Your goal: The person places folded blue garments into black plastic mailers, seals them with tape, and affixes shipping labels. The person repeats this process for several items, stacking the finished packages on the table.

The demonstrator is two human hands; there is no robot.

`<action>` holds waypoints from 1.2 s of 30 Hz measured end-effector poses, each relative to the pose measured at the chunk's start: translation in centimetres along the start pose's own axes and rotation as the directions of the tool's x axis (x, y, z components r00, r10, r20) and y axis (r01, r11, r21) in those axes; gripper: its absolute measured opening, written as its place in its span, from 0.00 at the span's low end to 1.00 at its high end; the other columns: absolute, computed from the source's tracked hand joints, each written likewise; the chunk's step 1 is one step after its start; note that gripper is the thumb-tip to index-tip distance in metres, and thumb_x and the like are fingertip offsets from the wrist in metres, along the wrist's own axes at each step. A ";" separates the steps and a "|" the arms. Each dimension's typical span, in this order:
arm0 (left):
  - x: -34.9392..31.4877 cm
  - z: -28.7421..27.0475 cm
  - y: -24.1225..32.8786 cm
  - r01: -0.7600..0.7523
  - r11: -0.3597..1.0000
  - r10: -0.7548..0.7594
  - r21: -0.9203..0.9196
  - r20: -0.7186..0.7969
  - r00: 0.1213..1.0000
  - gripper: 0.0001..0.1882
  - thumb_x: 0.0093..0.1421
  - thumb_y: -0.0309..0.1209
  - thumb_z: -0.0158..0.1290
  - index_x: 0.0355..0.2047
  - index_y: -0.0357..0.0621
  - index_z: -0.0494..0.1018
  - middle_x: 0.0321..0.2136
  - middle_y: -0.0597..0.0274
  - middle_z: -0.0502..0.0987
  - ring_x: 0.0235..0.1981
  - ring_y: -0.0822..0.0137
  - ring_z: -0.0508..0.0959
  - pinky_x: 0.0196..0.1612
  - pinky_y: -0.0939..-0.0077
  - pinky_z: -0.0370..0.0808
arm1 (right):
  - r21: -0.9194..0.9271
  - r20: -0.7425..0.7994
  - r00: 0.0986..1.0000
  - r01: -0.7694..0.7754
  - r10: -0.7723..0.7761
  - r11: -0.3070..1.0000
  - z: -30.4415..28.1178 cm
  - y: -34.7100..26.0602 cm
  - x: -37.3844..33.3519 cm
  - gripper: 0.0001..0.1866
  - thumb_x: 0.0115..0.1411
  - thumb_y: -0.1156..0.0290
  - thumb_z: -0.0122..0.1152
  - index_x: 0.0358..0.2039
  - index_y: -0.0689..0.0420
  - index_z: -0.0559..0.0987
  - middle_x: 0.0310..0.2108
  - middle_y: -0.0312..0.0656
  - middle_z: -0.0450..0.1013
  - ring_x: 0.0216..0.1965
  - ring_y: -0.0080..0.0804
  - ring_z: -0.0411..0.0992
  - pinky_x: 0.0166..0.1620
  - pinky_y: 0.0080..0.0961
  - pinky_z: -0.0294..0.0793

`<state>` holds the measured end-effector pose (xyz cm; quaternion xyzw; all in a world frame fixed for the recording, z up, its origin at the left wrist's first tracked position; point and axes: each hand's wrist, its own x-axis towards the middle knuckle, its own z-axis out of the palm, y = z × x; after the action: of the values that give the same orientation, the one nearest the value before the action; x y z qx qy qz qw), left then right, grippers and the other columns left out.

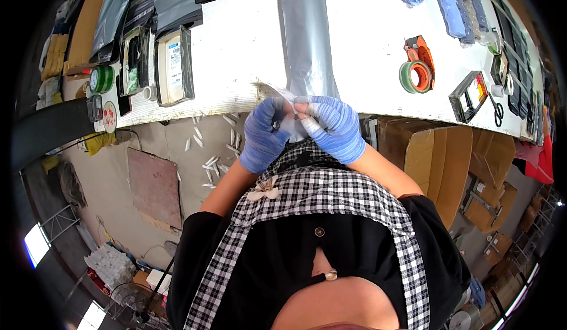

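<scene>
White worktable, workshop floor below; both blue-gloved hands meet at the table's near edge.
Right hand pinched narrow, thumb and fingertip at thin white strip; left hand close alongside, fingers curled and blurred, can't tell its grip. Strip sits by near end of long grey plastic mailer. Orange tape dispenser off right, white scraps on floor left.

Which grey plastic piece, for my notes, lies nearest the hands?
The long grey piece down the middle of the table, ending by the left hand and right hand; other grey pieces lie farther off, upper left.
</scene>
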<state>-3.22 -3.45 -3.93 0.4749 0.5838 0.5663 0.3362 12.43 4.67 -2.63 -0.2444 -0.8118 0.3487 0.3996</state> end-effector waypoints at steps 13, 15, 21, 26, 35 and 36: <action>-0.5 -0.9 -0.7 -0.047 0.996 0.045 0.074 0.028 0.999 0.10 0.53 0.17 0.55 0.34 0.42 0.69 0.27 0.68 0.72 0.26 0.80 0.71 0.31 0.84 0.71 | 0.090 0.141 0.990 -0.016 0.003 0.996 0.0 0.7 1.4 0.10 0.56 0.71 0.63 0.39 0.56 0.77 0.32 0.43 0.77 0.30 0.39 0.77 0.30 0.28 0.78; -0.8 -1.0 -1.1 0.014 1.000 -0.014 -0.010 -0.034 0.999 0.09 0.53 0.16 0.53 0.32 0.43 0.69 0.27 0.69 0.72 0.25 0.81 0.70 0.30 0.85 0.70 | 0.390 0.161 0.887 -0.461 0.434 0.798 0.2 1.4 0.9 0.11 0.59 0.66 0.61 0.40 0.57 0.77 0.31 0.42 0.77 0.31 0.37 0.77 0.32 0.29 0.78; -2.9 -14.3 -4.9 0.379 0.920 -0.390 0.102 0.125 0.912 0.02 0.53 0.25 0.51 0.26 0.40 0.70 0.24 0.70 0.72 0.27 0.78 0.72 0.30 0.83 0.70 | 0.909 -0.026 0.131 -0.410 0.991 0.078 -9.5 8.8 5.8 0.13 0.62 0.69 0.55 0.44 0.63 0.75 0.42 0.50 0.76 0.42 0.42 0.76 0.45 0.35 0.79; -6.6 -22.7 -7.0 0.243 -0.094 -0.755 0.966 -0.228 0.615 0.17 0.53 0.34 0.57 0.43 0.43 0.76 0.37 0.46 0.79 0.36 0.47 0.78 0.44 0.57 0.76 | 0.018 -0.628 0.767 -0.152 0.130 0.988 -11.5 9.2 12.1 0.07 0.58 0.68 0.63 0.30 0.57 0.75 0.25 0.36 0.74 0.25 0.24 0.72 0.30 0.20 0.73; -3.6 -5.3 -5.9 0.449 0.823 -0.553 0.348 0.314 0.772 0.31 0.57 0.43 0.61 0.54 0.36 0.68 0.44 0.47 0.76 0.46 0.58 0.77 0.49 0.67 0.75 | -0.522 0.349 0.929 0.086 0.121 0.849 -1.8 9.0 12.3 0.28 0.60 0.50 0.53 0.55 0.54 0.74 0.59 0.52 0.65 0.61 0.50 0.63 0.62 0.43 0.64; -3.1 -3.7 -6.2 0.492 0.840 -0.538 0.227 0.459 0.707 0.35 0.56 0.45 0.62 0.55 0.33 0.65 0.45 0.47 0.76 0.47 0.58 0.76 0.51 0.67 0.74 | -0.605 0.326 0.935 0.094 0.139 0.791 -1.3 9.4 13.1 0.31 0.60 0.48 0.52 0.58 0.53 0.71 0.62 0.54 0.61 0.63 0.53 0.59 0.63 0.47 0.61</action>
<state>-6.71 -7.00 -9.92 0.4384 0.6081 0.2787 0.6003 7.27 19.95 -2.97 -0.3032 -0.9358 0.1101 0.1420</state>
